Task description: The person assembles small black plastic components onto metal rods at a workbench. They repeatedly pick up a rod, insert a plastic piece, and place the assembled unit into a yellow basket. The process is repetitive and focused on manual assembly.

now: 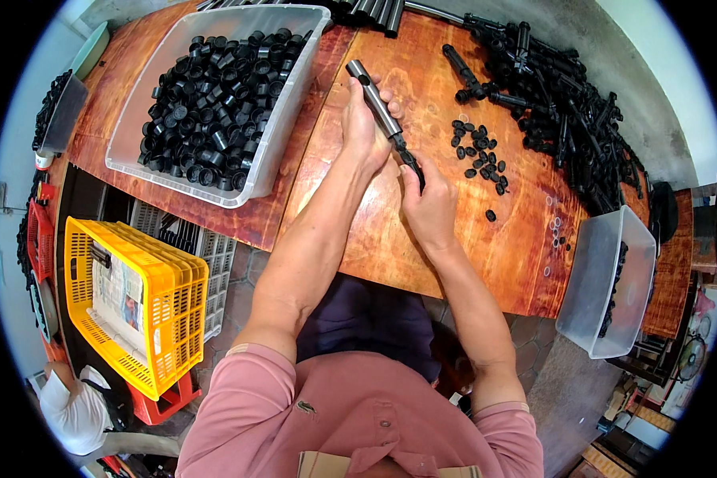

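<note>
Over the wooden table (327, 215), my left hand (360, 127) is closed round a shiny metal tube (381, 109), which slants from upper left to lower right. A hole or dark slot shows near the tube's upper end. My right hand (432, 199) grips a slim black plastic rod-like part (407, 158), lined up with the tube's lower end and meeting it. How far the part reaches inside the tube is hidden. Several small black oval pieces (479, 143) lie on the table to the right of my hands.
A clear bin (255, 179) of black caps stands at left. Black plastic parts (566, 119) are heaped at the back right, metal tubes (386, 16) at the far edge. A clear tub (585, 279) is at right, a yellow crate (163, 319) at lower left, near another person (80, 410).
</note>
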`<state>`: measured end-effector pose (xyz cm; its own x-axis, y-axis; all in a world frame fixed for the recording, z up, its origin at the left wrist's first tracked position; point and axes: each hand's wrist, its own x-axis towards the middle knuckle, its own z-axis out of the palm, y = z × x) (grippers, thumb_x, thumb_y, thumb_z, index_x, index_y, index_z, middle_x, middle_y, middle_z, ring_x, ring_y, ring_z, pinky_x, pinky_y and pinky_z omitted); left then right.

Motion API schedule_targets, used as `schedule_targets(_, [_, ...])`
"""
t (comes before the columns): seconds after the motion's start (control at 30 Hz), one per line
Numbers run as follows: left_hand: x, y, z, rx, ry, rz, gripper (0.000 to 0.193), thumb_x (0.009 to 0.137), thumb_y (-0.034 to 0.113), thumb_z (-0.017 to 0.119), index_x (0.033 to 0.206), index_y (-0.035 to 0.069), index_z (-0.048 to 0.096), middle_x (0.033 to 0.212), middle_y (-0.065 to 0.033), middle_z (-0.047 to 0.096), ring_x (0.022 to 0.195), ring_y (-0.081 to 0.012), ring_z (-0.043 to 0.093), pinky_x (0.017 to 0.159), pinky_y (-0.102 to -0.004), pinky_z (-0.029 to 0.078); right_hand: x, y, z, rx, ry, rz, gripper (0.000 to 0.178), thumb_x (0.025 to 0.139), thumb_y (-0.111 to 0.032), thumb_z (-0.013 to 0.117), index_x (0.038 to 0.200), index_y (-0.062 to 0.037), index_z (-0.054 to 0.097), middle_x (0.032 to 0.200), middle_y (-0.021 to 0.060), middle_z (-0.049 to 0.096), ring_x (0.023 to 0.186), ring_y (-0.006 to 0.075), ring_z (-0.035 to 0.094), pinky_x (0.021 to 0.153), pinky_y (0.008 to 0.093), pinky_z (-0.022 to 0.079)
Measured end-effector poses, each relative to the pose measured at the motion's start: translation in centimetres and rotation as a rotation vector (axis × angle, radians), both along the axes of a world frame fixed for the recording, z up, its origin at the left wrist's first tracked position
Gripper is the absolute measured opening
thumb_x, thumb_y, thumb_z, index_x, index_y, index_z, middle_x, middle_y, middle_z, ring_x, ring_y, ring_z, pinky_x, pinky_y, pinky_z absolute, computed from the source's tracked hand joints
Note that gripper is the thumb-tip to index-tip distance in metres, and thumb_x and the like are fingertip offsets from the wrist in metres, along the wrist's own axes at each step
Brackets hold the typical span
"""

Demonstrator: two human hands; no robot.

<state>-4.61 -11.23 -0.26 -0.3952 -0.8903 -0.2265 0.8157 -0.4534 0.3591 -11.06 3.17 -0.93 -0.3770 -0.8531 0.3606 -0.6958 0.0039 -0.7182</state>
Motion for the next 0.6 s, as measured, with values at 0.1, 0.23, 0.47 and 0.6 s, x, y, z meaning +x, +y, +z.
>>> schedule_targets(0.1, [0.1, -0.2, -0.6, -0.011, 0.076, -0.079, 0.041, 0.108, 0.049, 0.033, 0.112, 0.012, 0.048, 0.074, -0.0016, 0.05, 0.06, -0.0139, 0.047, 0.054, -0.0262, 0.041, 0.3, 0.1, 0.6, -0.002, -0.054, 0.0, 0.023, 0.091, -0.006, 0.062, 0.114, -0.0003, 0.063, 0.087, 0.0237, 0.069, 0.076, 0.0398, 0.069, 0.064, 0.0449, 0.053])
schedule_targets(0.23, [0.0, 0.0, -1.9, -0.09, 0.138, -0.145, 0.041, 0.108, 0.05, 0.034, 0.111, 0.012, 0.049, 0.074, -0.0016, 0.05, 0.06, -0.0138, 0.047, 0.056, -0.026, 0.041, 0.4, 0.0, 0.5, 0.003, 0.019, -0.006, 0.023, 0.092, -0.006, 0.062, 0.114, -0.0005, 0.063, 0.087, 0.0241, 0.069, 0.078, 0.0404, 0.069, 0.066, 0.0455, 0.053])
schedule_targets(0.47, [-0.3, 0.4, -1.2, -0.072, 0.069, -0.125, 0.04, 0.107, 0.05, 0.036, 0.113, 0.013, 0.051, 0.079, -0.0031, 0.055, 0.067, -0.0159, 0.053, 0.062, -0.0302, 0.046, 0.1, -0.2, 0.3, 0.005, 0.01, -0.044, 0.024, 0.094, -0.009, 0.062, 0.116, 0.0005, 0.062, 0.086, 0.0227, 0.07, 0.076, 0.0362, 0.07, 0.066, 0.0425, 0.052])
schedule_targets(0.6, [-0.6, 0.0, -1.5, -0.159, 0.015, -0.244, 0.04, 0.107, 0.046, 0.04, 0.121, 0.012, 0.053, 0.093, -0.0071, 0.06, 0.08, -0.0208, 0.06, 0.072, -0.0358, 0.051, -0.1, -0.3, 0.6, 0.005, -0.17, -0.1, 0.029, 0.096, -0.011, 0.062, 0.122, 0.0008, 0.055, 0.081, 0.0175, 0.068, 0.072, 0.0266, 0.067, 0.066, 0.0371, 0.05])
